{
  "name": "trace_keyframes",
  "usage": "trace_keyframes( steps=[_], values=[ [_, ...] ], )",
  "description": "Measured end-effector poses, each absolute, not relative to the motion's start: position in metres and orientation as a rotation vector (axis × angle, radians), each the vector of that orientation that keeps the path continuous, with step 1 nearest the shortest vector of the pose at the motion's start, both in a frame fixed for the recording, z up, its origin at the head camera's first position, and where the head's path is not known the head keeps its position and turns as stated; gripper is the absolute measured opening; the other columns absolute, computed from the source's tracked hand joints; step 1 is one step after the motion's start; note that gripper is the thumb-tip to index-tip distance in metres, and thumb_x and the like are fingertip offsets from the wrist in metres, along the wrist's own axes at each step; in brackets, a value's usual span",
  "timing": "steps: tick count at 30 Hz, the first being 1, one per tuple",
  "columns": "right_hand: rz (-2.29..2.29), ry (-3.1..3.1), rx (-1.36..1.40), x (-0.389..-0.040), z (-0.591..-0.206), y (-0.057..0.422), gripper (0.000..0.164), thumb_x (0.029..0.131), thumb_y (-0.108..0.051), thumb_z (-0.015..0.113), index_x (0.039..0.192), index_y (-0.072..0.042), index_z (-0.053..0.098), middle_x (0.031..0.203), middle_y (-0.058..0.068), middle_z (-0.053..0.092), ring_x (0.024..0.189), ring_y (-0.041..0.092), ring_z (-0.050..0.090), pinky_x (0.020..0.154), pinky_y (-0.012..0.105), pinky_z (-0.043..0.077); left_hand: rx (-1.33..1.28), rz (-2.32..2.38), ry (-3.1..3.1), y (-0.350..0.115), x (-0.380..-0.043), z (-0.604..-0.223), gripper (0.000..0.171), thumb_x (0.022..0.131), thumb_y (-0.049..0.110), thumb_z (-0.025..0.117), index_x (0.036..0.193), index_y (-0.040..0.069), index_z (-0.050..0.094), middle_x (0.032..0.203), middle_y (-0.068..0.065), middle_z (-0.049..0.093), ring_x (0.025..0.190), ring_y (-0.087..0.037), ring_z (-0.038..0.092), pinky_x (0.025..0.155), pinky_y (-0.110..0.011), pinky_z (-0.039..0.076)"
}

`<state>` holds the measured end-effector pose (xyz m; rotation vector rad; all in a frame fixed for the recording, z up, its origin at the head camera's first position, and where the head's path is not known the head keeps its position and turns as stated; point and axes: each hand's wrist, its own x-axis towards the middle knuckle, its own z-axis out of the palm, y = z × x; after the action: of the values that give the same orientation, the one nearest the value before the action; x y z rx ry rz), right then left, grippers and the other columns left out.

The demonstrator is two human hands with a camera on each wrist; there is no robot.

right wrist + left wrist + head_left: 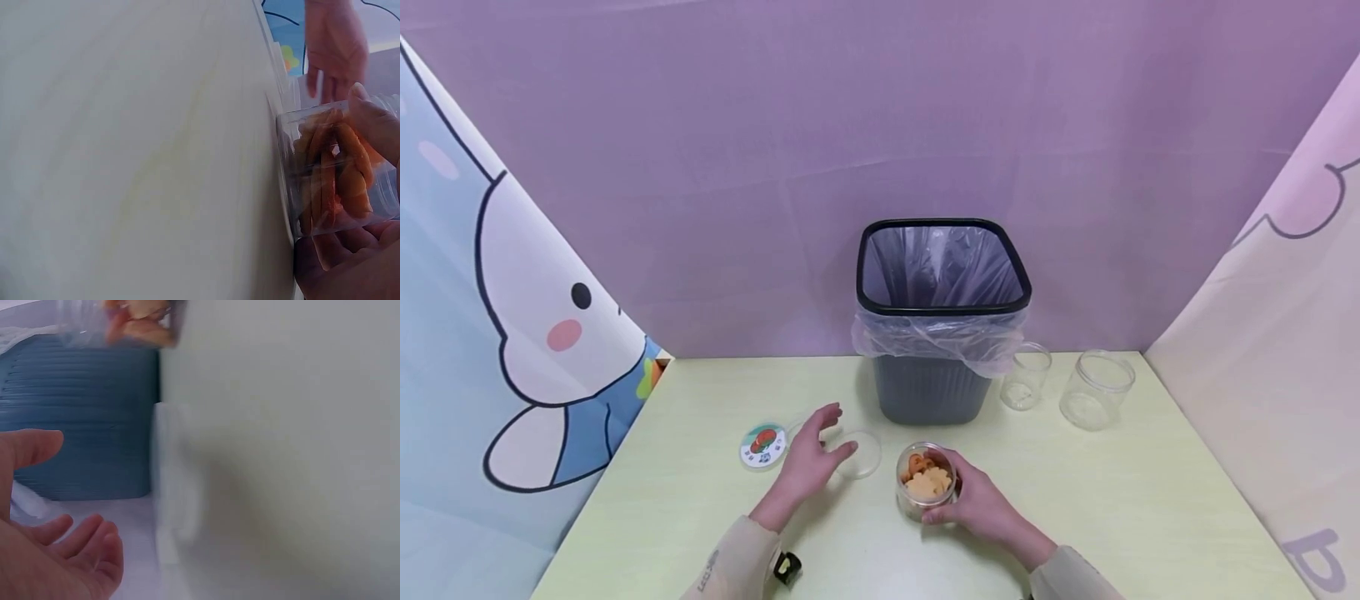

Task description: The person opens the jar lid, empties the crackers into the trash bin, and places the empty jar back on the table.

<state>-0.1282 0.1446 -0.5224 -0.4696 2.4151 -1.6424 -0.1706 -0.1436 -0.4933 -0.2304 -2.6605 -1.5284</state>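
My right hand point(979, 507) grips a clear plastic jar point(912, 505) on the table, the thumb on its near side and fingers round the far right. The jar is uncovered and holds orange and pale flower-shaped biscuits point(929, 482), seen through its wall in the right wrist view. My left hand point(808, 458) hovers left of the jar, thumb and fingers spread, holding nothing. Beside its thumb a clear round lid point(863, 457) lies flat. A second clear lid is partly hidden behind the fingers. Left of them lies a white lid with a tomato picture point(763, 446).
A grey bin point(931, 392) with a black rim and clear liner stands behind the jar. To its right are a narrow clear jar point(1024, 387) and a wider clear jar point(1090, 404). Fabric walls surround the pale table point(1120, 517). A small black object point(787, 568) is by the left sleeve.
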Motion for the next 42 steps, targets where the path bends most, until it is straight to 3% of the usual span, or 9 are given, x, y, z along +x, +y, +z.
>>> trace_keyframes(
  steps=[9, 20, 30, 42],
  values=[
    [-1.659, 2.402, -0.473, -0.128, -0.522, 0.144, 0.097, 0.062, -0.023, 0.094, 0.146, -0.011, 0.046, 0.141, 0.008, 0.055, 0.134, 0.032, 0.046, 0.112, 0.055, 0.029, -0.347, -1.42, -2.585, -0.143, -0.184, -0.455, 0.062, 0.091, 0.019, 0.073, 0.145, 0.008, 0.045, 0.135, -0.004, 0.06, 0.123, -0.023, 0.055, 0.091, -0.045, 0.048],
    [-1.66, 2.404, -0.47, -0.129, -0.523, 0.144, 0.098, 0.061, -0.022, 0.095, 0.146, -0.012, 0.046, 0.14, 0.007, 0.055, 0.134, 0.031, 0.046, 0.113, 0.056, 0.027, -0.546, -1.238, -2.458, -0.134, -0.199, -0.402, 0.061, 0.087, 0.017, 0.075, 0.141, 0.003, 0.048, 0.126, -0.006, 0.064, 0.109, -0.025, 0.062, 0.084, -0.052, 0.051],
    [-1.664, 2.407, -0.473, -0.128, -0.523, 0.144, 0.098, 0.061, -0.023, 0.095, 0.145, -0.013, 0.047, 0.139, 0.006, 0.056, 0.133, 0.031, 0.046, 0.112, 0.055, 0.028, -0.634, -1.042, -2.421, -0.124, -0.208, -0.344, 0.064, 0.09, 0.022, 0.072, 0.145, 0.005, 0.044, 0.131, -0.009, 0.059, 0.112, -0.024, 0.059, 0.09, -0.045, 0.05],
    [-1.664, 2.403, -0.464, -0.127, -0.522, 0.145, 0.098, 0.061, -0.023, 0.095, 0.145, -0.012, 0.046, 0.14, 0.007, 0.056, 0.134, 0.031, 0.046, 0.112, 0.056, 0.028, -0.761, -0.828, -2.549, -0.118, -0.215, -0.317, 0.082, 0.091, 0.042, 0.069, 0.154, 0.007, 0.032, 0.13, -0.014, 0.056, 0.113, -0.032, 0.057, 0.096, -0.048, 0.046]
  ],
)
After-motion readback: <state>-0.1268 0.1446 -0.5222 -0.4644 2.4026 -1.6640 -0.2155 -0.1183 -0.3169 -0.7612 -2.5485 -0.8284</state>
